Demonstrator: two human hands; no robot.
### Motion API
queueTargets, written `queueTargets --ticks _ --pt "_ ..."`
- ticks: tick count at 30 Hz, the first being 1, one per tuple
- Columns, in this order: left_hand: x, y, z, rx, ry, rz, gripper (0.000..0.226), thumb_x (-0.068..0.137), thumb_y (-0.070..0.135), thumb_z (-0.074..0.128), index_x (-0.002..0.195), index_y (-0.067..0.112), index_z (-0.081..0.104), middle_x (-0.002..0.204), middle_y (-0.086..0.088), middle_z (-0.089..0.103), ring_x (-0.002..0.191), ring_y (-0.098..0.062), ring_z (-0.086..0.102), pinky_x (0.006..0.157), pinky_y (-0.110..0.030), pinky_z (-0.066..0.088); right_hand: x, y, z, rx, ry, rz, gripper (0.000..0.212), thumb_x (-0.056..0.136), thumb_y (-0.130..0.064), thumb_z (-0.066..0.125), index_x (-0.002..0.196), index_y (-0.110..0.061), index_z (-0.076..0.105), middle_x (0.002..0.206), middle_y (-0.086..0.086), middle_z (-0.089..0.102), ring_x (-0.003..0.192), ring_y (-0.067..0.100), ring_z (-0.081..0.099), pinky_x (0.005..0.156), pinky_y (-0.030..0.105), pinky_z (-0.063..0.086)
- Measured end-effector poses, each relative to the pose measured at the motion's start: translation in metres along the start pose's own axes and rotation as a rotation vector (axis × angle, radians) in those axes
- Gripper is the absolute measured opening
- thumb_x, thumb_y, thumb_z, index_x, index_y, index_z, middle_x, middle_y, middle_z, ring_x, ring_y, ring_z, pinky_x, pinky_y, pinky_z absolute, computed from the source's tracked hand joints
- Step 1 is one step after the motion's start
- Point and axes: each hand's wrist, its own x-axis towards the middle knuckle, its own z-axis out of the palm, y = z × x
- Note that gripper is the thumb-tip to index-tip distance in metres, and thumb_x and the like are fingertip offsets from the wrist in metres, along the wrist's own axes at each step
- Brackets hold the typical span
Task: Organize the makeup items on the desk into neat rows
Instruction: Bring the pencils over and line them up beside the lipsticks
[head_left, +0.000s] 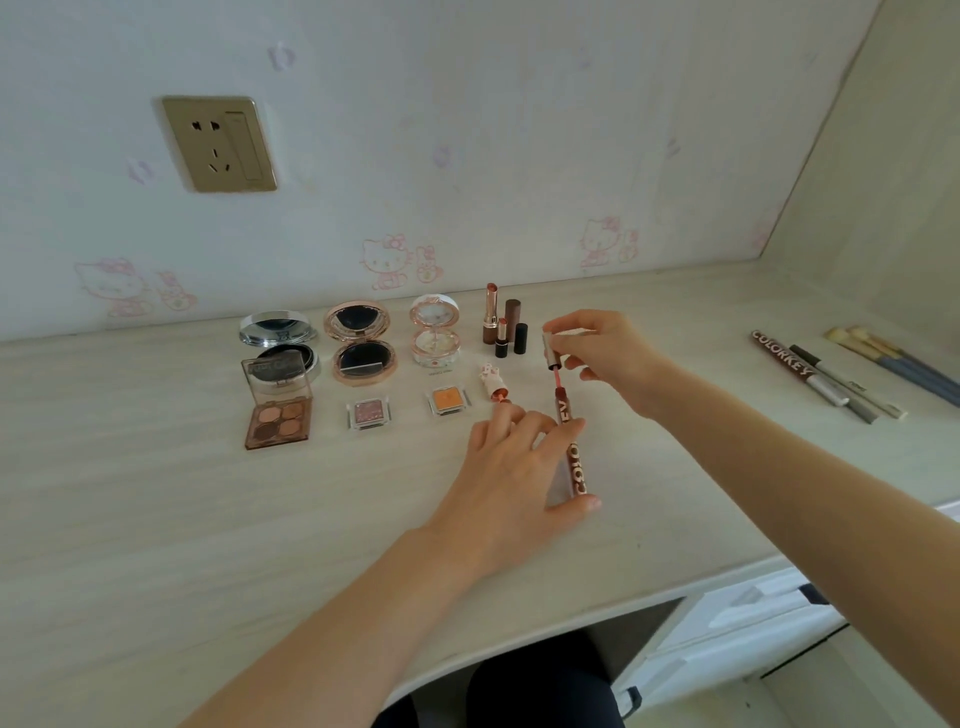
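Note:
My left hand (511, 478) holds a brown lip gloss tube (571, 452) between thumb and fingers, just above the desk. My right hand (602, 353) pinches the tube's cap and wand (551, 358), pulled out above the tube's mouth. Three open compacts (363, 343) stand in a back row on the left. In front lie an open four-pan palette (278, 410), a glitter pan (369, 413) and an orange pan (448, 401). Open lipsticks with caps (501, 327) stand near the wall. A small pink lipstick (493, 387) lies by my left fingers.
At the right of the desk (208, 519) lie a second brown gloss tube (782, 361), grey pencils (841, 389) and several brushes (893, 364). A wall socket (221, 144) is up left. White drawers (737, 623) sit below the desk's front right edge.

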Motion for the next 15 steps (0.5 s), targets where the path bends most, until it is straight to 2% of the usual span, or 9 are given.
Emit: queueTargets --ticks 2,4,8,15 --pt "0.001 -0.001 0.002 0.002 0.034 -0.016 0.07 0.086 0.065 0.046 0.145 0.03 0.032 0.131 0.009 0.043 0.123 -0.015 0.025 0.104 -0.034 0.025 0.006 0.0 0.007 -0.042 -0.013 -0.011 0.015 0.088 -0.02 0.063 0.103 -0.017 0.067 0.09 0.003 0.066 0.076 0.013 0.057 0.064 0.022 0.046" --pt "0.002 -0.002 0.004 0.041 0.088 0.0 0.067 0.084 0.066 0.046 0.138 0.026 0.044 0.123 0.006 0.05 0.118 -0.018 0.031 0.1 -0.037 0.032 0.01 0.001 0.013 -0.102 -0.01 -0.031 0.012 0.088 -0.021 0.064 0.098 -0.016 0.067 0.086 0.001 0.066 0.074 0.011 0.056 0.064 0.021 0.045" --pt "0.004 -0.004 0.011 0.118 0.23 0.084 0.056 0.081 0.063 0.045 0.111 0.021 0.067 0.104 0.005 0.056 0.102 -0.02 0.044 0.086 -0.036 0.042 0.017 0.004 0.02 -0.153 -0.024 -0.05 0.003 0.087 -0.022 0.065 0.088 -0.021 0.068 0.085 -0.001 0.067 0.079 0.01 0.057 0.069 0.023 0.045" --pt "0.006 -0.008 0.014 0.146 0.251 0.117 0.052 0.083 0.059 0.043 0.1 0.019 0.072 0.106 0.005 0.06 0.107 -0.02 0.048 0.09 -0.032 0.038 0.027 0.011 0.031 -0.321 -0.043 -0.15 0.014 0.084 -0.018 0.064 0.095 -0.016 0.073 0.089 -0.006 0.067 0.083 0.005 0.058 0.063 0.012 0.041"
